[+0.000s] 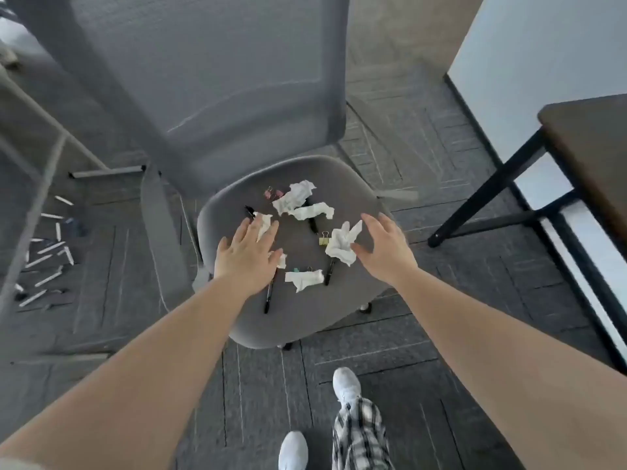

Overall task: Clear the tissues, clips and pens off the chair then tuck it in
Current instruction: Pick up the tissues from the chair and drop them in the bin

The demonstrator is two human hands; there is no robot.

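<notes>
Grey carpet tiles (pixel 373 374), wooden table (pixel 590 157) off to your right, white sticks (pixel 47 262) scattered on the floor at left. The chair (pixel 342 310) stands in front of you, seat littered. Tissues: 5 crumpled wads, the largest (pixel 341 244) just beside your right hand (pixel 383 249). Pens: black, one (pixel 269 295) poking out below your left hand (pixel 249 256), another (pixel 329 274) under the large wad. Clips: pink (pixel 273 192) at the back, yellow (pixel 324 238) mid-seat, teal (pixel 297 269) near the front. Left hand spread flat over a small tissue (pixel 264 225), gripping nothing. Right hand splayed, fingers loose, empty.
</notes>
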